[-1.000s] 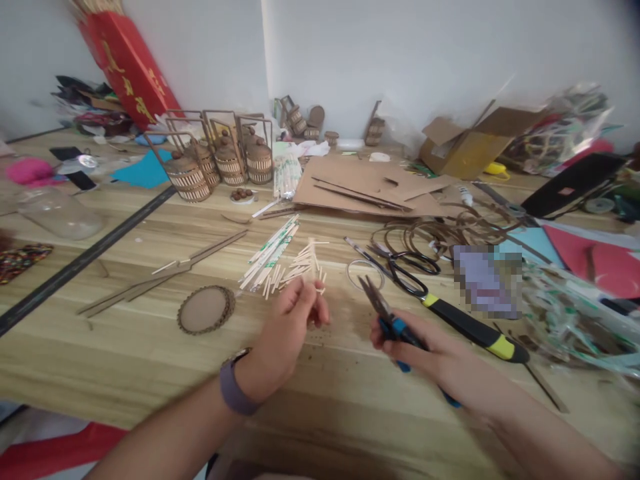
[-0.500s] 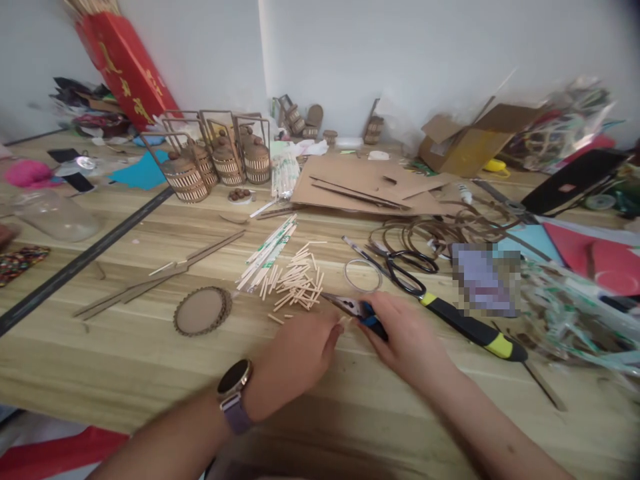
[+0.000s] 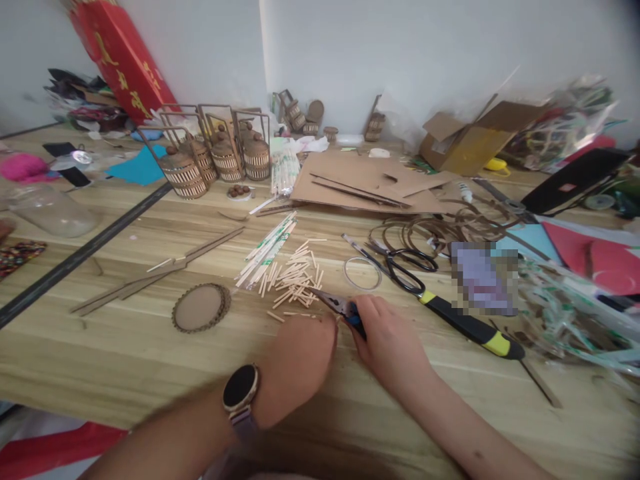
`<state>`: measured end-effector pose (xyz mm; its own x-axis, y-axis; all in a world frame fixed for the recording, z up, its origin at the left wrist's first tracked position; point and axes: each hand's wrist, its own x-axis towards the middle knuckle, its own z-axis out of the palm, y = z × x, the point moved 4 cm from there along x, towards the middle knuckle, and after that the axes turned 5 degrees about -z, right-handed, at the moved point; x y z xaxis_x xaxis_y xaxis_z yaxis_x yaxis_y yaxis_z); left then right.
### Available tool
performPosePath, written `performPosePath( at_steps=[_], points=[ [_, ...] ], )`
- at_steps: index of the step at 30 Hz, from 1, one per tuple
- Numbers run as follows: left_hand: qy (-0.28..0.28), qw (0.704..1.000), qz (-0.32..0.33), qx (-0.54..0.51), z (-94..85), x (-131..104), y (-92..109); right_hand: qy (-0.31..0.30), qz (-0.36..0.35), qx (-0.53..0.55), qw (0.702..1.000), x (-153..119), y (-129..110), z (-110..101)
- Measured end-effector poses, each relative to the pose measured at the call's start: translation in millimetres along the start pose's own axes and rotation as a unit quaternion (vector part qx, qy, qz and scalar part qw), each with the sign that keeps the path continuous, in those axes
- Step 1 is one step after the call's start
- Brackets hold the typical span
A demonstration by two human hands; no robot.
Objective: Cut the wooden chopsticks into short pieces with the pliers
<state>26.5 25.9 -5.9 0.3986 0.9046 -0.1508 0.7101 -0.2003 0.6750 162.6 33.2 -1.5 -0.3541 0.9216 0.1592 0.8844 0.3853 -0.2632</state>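
My right hand is wrapped round needle-nose pliers with blue handles, jaws pointing up and left. My left hand, wearing a watch, is closed beside them, back of the hand up. A pale bit of wooden stick shows at its fingertips against the pliers; the fingers are mostly hidden. Just beyond lies a loose pile of short cut sticks. Paper-wrapped chopsticks lie behind the pile. Round cardboard discs with a scalloped edge rest to the left.
Long-handled black scissors, a black and yellow-green tool handle and a clear ring lie right. Cardboard strips lie left. Small lidded baskets stand behind, beside a cardboard sheet and an open box.
Both hands and the pliers have shifted slightly left. My left hand has rolled so its back faces up more, hiding its fingers. The stick pile looks the same.
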Motion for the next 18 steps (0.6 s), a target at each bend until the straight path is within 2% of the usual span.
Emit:
performPosePath(
  at_steps=[3, 6, 8, 10, 12, 15, 18],
  points=[
    [-0.019, 0.998, 0.001, 0.055, -7.7, 2.1, -1.5, -0.012, 0.013, 0.130, 0.991, 2.1, 13.1, -9.2],
    [-0.092, 0.992, 0.061, -0.064, -13.6, 4.2, 0.3, -0.035, 0.038, 0.279, 0.959, 1.7, 31.3, -23.0],
    [-0.124, 0.974, 0.053, -0.182, -14.8, 7.2, -1.4, -0.051, 0.038, 0.345, 0.937, -0.1, 37.8, -30.5],
    [-0.130, 0.949, 0.006, -0.287, -12.3, 11.1, -5.3, -0.065, 0.027, 0.351, 0.934, -2.4, 36.5, -34.1],
    [-0.133, 0.923, -0.033, -0.358, -7.1, 13.8, -8.2, -0.078, 0.006, 0.318, 0.945, -4.3, 27.8, -33.3],
    [-0.155, 0.901, -0.036, -0.403, 0.4, 14.5, -8.5, -0.107, -0.037, 0.285, 0.952, -6.2, 9.3, -25.7],
    [-0.169, 0.893, -0.027, -0.416, 5.1, 13.2, -10.1, -0.097, -0.056, 0.253, 0.961, -6.1, -0.5, -19.1]
  ],
)
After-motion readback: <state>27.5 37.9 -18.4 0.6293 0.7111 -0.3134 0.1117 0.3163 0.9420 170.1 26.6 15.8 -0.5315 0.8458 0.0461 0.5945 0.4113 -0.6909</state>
